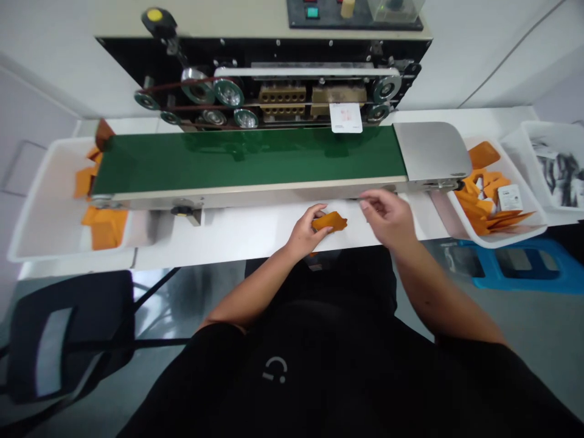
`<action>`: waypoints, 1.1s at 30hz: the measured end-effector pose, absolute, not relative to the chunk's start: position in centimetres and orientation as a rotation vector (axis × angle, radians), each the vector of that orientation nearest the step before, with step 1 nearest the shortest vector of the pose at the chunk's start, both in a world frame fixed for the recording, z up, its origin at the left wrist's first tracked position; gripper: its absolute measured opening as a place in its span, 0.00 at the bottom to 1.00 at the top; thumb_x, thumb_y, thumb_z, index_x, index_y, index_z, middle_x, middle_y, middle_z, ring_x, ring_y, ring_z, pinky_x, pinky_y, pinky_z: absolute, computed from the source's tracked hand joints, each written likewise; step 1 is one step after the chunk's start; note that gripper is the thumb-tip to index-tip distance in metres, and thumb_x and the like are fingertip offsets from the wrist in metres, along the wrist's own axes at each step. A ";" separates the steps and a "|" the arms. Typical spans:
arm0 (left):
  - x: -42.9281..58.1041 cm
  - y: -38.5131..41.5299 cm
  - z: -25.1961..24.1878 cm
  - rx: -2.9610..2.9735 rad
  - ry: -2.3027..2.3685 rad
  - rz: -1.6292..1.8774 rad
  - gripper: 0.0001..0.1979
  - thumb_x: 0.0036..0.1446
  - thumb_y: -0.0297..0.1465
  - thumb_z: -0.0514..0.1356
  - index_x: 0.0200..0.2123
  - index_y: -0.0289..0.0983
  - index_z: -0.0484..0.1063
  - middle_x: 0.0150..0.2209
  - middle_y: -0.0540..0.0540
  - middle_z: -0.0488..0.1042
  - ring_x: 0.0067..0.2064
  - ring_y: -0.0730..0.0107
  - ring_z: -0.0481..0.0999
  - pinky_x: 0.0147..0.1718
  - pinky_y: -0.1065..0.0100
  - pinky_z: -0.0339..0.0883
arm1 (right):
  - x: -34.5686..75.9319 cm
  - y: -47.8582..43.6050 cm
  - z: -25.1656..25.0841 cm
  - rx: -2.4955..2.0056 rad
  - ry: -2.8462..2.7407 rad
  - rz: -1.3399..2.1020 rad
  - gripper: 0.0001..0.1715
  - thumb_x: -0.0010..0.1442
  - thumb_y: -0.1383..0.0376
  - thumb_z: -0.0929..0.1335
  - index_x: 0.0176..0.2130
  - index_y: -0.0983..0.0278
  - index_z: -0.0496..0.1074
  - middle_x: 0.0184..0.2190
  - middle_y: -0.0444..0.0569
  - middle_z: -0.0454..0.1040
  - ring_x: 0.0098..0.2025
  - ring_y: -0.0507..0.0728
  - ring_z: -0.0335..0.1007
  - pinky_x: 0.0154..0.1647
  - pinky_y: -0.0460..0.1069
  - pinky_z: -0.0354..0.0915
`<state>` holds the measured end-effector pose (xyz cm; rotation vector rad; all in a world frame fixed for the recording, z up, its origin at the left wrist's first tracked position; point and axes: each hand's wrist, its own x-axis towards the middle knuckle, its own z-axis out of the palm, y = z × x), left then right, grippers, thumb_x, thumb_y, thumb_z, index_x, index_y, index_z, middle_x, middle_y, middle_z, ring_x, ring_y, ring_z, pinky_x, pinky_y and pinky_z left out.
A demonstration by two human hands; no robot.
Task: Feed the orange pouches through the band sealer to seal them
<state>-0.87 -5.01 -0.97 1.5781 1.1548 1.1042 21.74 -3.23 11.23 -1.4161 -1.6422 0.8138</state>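
In the head view my left hand (305,236) is closed around a small orange pouch (333,221), just above the white table's front part. The pouch's near end points toward my right hand. To the right, my right hand (391,220) is raised in front of the conveyor with its fingers curled into a pinch. Whatever lies between those fingertips, if anything, is too small to make out. Beyond both hands a white-faced pouch (345,118) stands at the band sealer (314,97), its upper edge at the sealing bands and its lower part over the green belt (250,158).
On the right stand a white bin (515,234) of orange pouches and another bin (524,137) with silver-black packets. At the left is a white bin (39,207) holding orange pouches. A black chair (86,292) and a blue plastic stool (493,283) flank me below the table.
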 end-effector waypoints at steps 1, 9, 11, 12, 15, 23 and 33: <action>-0.9 -5.0 -1.1 1.568 1.134 1.096 0.32 0.62 0.37 0.69 0.66 0.43 0.64 0.48 0.43 0.78 0.48 0.60 0.81 0.51 0.58 0.76 | 21.5 -4.2 9.6 -1.423 -1.669 0.807 0.13 0.65 0.57 0.72 0.47 0.59 0.80 0.38 0.50 0.76 0.33 0.53 0.71 0.28 0.47 0.67; -0.9 -4.8 -0.9 1.575 1.098 1.098 0.31 0.62 0.41 0.69 0.65 0.42 0.66 0.50 0.42 0.78 0.50 0.60 0.80 0.51 0.61 0.75 | 19.5 -6.2 3.0 -1.395 -1.675 0.908 0.14 0.64 0.57 0.71 0.47 0.60 0.80 0.46 0.53 0.76 0.40 0.57 0.73 0.34 0.50 0.71; -0.9 -4.8 -0.7 1.600 1.107 1.089 0.31 0.62 0.42 0.70 0.64 0.41 0.67 0.49 0.42 0.78 0.50 0.60 0.81 0.51 0.61 0.75 | 19.3 -6.2 3.1 -1.376 -1.659 0.857 0.12 0.65 0.57 0.70 0.43 0.60 0.80 0.44 0.53 0.76 0.41 0.57 0.73 0.36 0.51 0.71; -0.8 -4.8 -0.6 1.614 1.117 1.081 0.31 0.61 0.43 0.70 0.64 0.41 0.68 0.49 0.42 0.78 0.49 0.59 0.81 0.51 0.61 0.75 | 19.2 -6.2 3.3 -1.365 -1.651 0.838 0.11 0.65 0.57 0.70 0.42 0.60 0.80 0.44 0.52 0.76 0.41 0.57 0.73 0.37 0.52 0.71; -0.7 -4.9 -0.4 1.666 1.145 1.053 0.33 0.60 0.43 0.71 0.65 0.41 0.68 0.52 0.40 0.79 0.50 0.58 0.81 0.51 0.61 0.76 | 19.0 -5.9 3.4 -1.317 -1.585 0.847 0.10 0.65 0.57 0.70 0.39 0.59 0.80 0.44 0.52 0.75 0.45 0.58 0.73 0.42 0.53 0.73; -0.6 -4.8 -0.7 1.760 1.205 0.995 0.31 0.60 0.37 0.71 0.64 0.40 0.69 0.57 0.38 0.78 0.57 0.54 0.79 0.57 0.57 0.75 | 19.2 -4.9 4.5 -1.273 -1.026 1.097 0.17 0.64 0.51 0.71 0.42 0.61 0.72 0.34 0.47 0.75 0.26 0.49 0.65 0.29 0.47 0.67; -1.0 -4.5 -0.9 1.761 1.235 1.017 0.27 0.60 0.32 0.69 0.62 0.41 0.72 0.53 0.40 0.78 0.54 0.57 0.79 0.54 0.58 0.75 | 27.1 5.5 16.7 -1.267 -0.953 1.188 0.09 0.65 0.63 0.73 0.41 0.61 0.69 0.31 0.45 0.73 0.26 0.49 0.68 0.25 0.43 0.67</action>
